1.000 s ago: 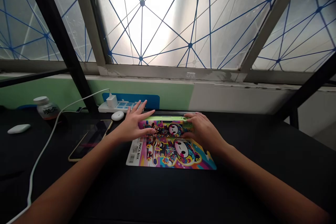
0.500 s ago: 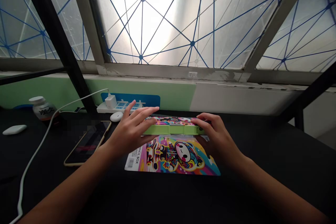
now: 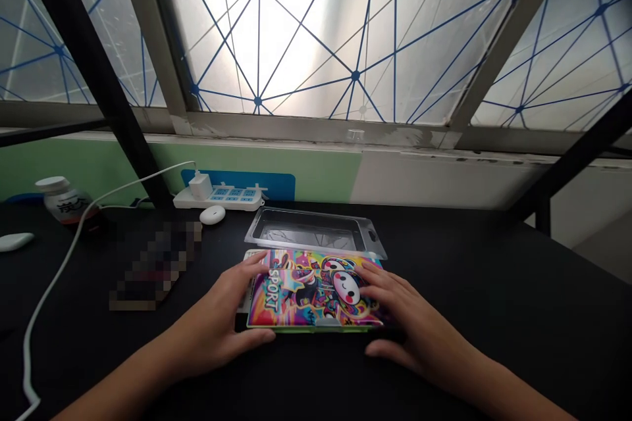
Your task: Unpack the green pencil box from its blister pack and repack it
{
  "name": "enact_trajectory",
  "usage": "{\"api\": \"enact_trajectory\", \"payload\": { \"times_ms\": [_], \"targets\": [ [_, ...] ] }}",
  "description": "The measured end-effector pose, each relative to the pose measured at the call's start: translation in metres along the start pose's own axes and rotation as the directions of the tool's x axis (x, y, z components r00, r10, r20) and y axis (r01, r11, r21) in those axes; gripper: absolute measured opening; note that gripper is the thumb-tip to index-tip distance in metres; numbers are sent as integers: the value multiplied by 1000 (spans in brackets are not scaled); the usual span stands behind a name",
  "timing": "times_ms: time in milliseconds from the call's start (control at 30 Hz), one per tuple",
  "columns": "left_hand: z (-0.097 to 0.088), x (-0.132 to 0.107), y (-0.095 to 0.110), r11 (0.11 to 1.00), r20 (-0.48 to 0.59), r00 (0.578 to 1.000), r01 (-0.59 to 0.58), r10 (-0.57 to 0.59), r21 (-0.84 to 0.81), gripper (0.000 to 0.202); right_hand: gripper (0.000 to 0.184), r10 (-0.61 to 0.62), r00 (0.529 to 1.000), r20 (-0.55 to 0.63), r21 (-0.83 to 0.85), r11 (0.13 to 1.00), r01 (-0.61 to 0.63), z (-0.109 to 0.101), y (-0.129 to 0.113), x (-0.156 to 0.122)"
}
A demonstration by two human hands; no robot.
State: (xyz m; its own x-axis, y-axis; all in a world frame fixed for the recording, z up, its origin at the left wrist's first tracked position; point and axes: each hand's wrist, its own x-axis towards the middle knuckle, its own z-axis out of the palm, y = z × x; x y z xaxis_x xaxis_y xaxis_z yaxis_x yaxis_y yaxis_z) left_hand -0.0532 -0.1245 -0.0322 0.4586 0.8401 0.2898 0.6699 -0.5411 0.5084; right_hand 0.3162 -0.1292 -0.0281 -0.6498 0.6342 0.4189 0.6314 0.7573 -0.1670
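Observation:
A pencil box (image 3: pixel 306 296) with a colourful cartoon lid marked SPORT and a light green base lies flat in front of me. Part of a printed card (image 3: pixel 243 306) shows at its left edge; the rest is hidden under the box. My left hand (image 3: pixel 232 316) spans the box's left end, fingers at the back corner and thumb along the front edge. Across the right side of the lid rest the spread fingers of my right hand (image 3: pixel 402 312), its thumb off the front edge. Behind the box lies a clear plastic shell (image 3: pixel 316 230).
At left a blurred-out phone (image 3: pixel 155 270) lies on the black table (image 3: pixel 494 289). A white earbud case (image 3: pixel 212 215), a power strip (image 3: pixel 222 197) with a charger, a white cable (image 3: pixel 54 296), a bottle (image 3: pixel 64 200) and a white mouse-like object (image 3: pixel 14 242) are there too. Black frame posts (image 3: pixel 567 174) flank the window.
The pencil box has come toward me and now lies lid up over the printed card. The clear shell behind has come into view. Both hands moved nearer with the box.

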Motion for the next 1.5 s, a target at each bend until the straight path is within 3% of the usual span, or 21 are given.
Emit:
{"api": "enact_trajectory", "payload": {
  "times_ms": [100, 200, 267, 333, 433, 533, 633, 767, 867, 967, 1067, 1233, 1367, 1433, 1500],
  "targets": [
    [-1, 1, -5, 990, 18, 994, 105, -103, -100, 80, 65, 160, 987, 13, 121, 980, -160, -4, 5, 0],
    [0, 3, -7, 986, -13, 992, 121, -123, -111, 90, 60, 237, 971, 14, 253, 939, -233, -12, 8, 3],
    [0, 4, -9, 988, -8, 993, 117, -119, -102, 96, 47, 320, 947, 2, 348, 888, -301, -18, 11, 9],
    [1, 3, -10, 986, 39, 990, 140, -137, -87, 103, 38, 465, 885, -5, 436, 798, -417, -21, 15, 17],
    [2, 0, -10, 978, 62, 981, 191, -186, -81, 111, 43, 628, 778, 17, 533, 653, -538, -17, 24, 27],
    [2, -2, -12, 977, 15, 981, 192, -191, -89, 111, 42, 662, 746, 67, 572, 587, -573, -9, 30, 27],
    [-1, -1, -17, 971, 31, 978, 207, -204, -117, 98, 44, 640, 762, 100, 566, 593, -572, -9, 29, 18],
    [-3, 3, -21, 943, 46, 963, 268, -264, -200, 65, 61, 391, 917, 77, 517, 771, -372, -15, 23, 3],
    [-5, 6, -19, 934, 45, 962, 274, -271, -228, 53, 72, 260, 961, 95, 406, 871, -276, -13, 21, -5],
    [-7, 9, -17, 939, 33, 971, 239, -239, -249, 44, 59, 301, 951, 75, 334, 891, -308, -7, 21, -6],
    [-8, 11, -16, 960, 32, 984, 178, -175, -215, 46, 37, 407, 911, 58, 346, 848, -401, -4, 24, -1],
    [-7, 16, -12, 993, 65, 991, 117, -116, -5, 36, 38, 523, 844, 115, 332, 781, -529, -8, 23, 15],
    [-3, 19, -7, 980, 11, 981, 193, -193, -50, 40, 38, 594, 802, 67, 128, 792, -597, -6, 21, 17],
    [-1, 17, -7, 964, -25, 970, 237, -241, -117, 51, 36, 580, 814, -40, 16, 814, -580, -5, 21, 15],
    [1, 14, -9, 957, -30, 970, 233, -242, -174, 63, 39, 497, 855, -149, -104, 852, -514, -4, 21, 14]
  ]
}}
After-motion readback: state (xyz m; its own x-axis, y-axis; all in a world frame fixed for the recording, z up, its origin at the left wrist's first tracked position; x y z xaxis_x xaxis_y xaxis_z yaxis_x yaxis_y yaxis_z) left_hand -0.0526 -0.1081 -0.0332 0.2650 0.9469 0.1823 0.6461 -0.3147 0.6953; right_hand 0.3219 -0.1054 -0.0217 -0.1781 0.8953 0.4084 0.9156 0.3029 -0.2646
